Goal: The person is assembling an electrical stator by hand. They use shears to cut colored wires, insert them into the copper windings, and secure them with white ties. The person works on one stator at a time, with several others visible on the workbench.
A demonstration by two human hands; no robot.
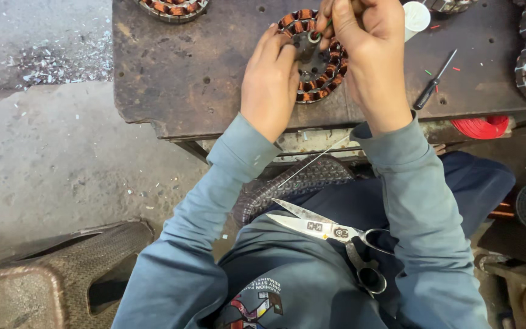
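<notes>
Top centre of frame, on the metal bench: left hand lies flat, fingers together, steadying the copper-wound stator, while right hand pinches a thin green lead at its rim, apparently mid-winding work needing careful threading.

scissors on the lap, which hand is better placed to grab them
Probably the left hand: it only rests flat on the wound stator, steadying it, so it could let go. The right hand is pinching something thin over the stator's hub. The scissors lie open on the lap, handles toward the right.
</notes>
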